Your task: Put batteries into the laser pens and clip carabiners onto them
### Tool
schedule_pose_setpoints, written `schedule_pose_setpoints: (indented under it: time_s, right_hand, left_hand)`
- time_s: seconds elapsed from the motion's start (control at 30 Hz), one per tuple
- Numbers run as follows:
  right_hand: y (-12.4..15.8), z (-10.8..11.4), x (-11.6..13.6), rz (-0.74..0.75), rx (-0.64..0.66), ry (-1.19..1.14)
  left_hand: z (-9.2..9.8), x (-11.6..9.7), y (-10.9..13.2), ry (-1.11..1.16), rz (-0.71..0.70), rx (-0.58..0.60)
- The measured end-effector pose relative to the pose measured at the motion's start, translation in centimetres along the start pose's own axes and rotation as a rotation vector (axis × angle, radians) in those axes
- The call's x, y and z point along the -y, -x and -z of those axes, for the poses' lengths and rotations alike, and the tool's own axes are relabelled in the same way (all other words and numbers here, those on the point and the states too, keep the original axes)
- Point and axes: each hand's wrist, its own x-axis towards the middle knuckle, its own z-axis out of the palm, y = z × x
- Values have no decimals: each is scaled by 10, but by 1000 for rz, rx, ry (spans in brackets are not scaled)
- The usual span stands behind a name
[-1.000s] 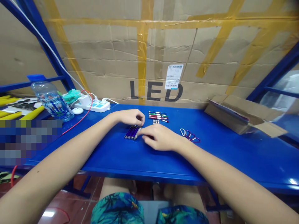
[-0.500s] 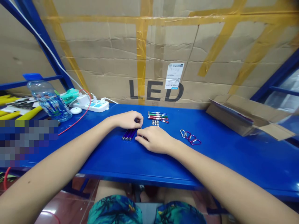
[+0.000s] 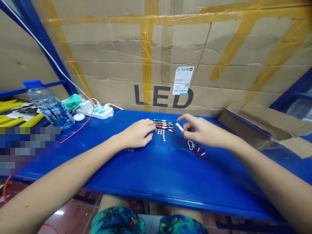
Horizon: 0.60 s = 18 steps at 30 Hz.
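Note:
Between the thumb and fingers of my right hand [image 3: 198,130] is a small silver-white cylinder [image 3: 179,126], held just above the table. My left hand [image 3: 138,133] lies to the left of a row of slim metallic penlight-like tubes [image 3: 164,125] in blue, green and red. Its fingertips reach the row's left end, with the thumb apart. Below that row sit several round silver button cells [image 3: 161,131]. Beneath my left hand only the metal ends of the purple tubes [image 3: 129,149] show; the rest is covered. Silver and purple carabiners [image 3: 200,151] lie below my right hand.
Behind the blue table [image 3: 151,172] stands a large taped cardboard panel [image 3: 109,65]. An open cardboard box [image 3: 253,126] is at the right. At the left are a water bottle [image 3: 51,104], a white power strip [image 3: 102,111] and a red cable [image 3: 83,128].
My right hand has moved right, away from the purple tubes, and now holds the silver-white cylinder. My left hand has shifted slightly right and down, covering most of the purple tubes.

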Motion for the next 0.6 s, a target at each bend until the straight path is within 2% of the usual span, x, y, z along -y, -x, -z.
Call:
schedule_pose_setpoints:
  time_s: [0.1, 0.23, 0.37, 0.6]
  right_hand:
    - [-4, -4, -9, 26, -31, 26]
    - [3, -12, -6, 92, -31, 8]
    - [10, -18, -6, 97, -78, -44]
    - [7, -27, -13, 19, -188, -262]
  left_hand:
    - [-3, -12, -4, -8, -46, -31]
    - [-8, -21, -8, 35, -139, -30]
    - [-12, -23, -8, 35, -190, -5]
    - [-17, -21, -8, 106, -222, 47]
